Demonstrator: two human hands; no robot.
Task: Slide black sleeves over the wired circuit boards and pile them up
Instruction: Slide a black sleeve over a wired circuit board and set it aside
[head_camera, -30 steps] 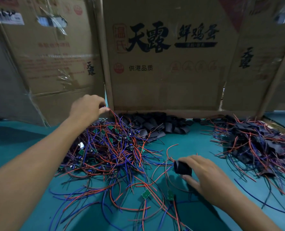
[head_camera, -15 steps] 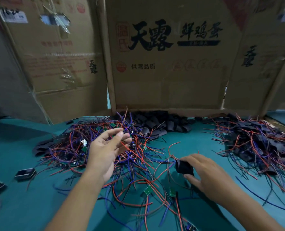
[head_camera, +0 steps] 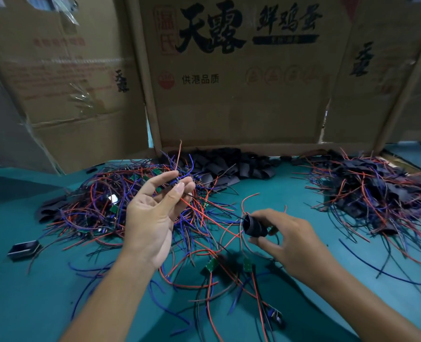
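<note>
Left hand (head_camera: 152, 218) raised since earlier, pinching wires (head_camera: 187, 193).

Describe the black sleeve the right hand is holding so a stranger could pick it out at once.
Start at the printed cardboard wall behind the teal table; loose sleeves lie heaped at its foot. Nearer, right of centre, the right hand pinches one sleeve. It alone is lifted off the table, its open mouth facing the left hand.

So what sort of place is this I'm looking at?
Likely a small hand-assembly bench: a teal table walled by reused egg cartons, heaped with wired boards, loose sleeves and a finished pile.
</note>
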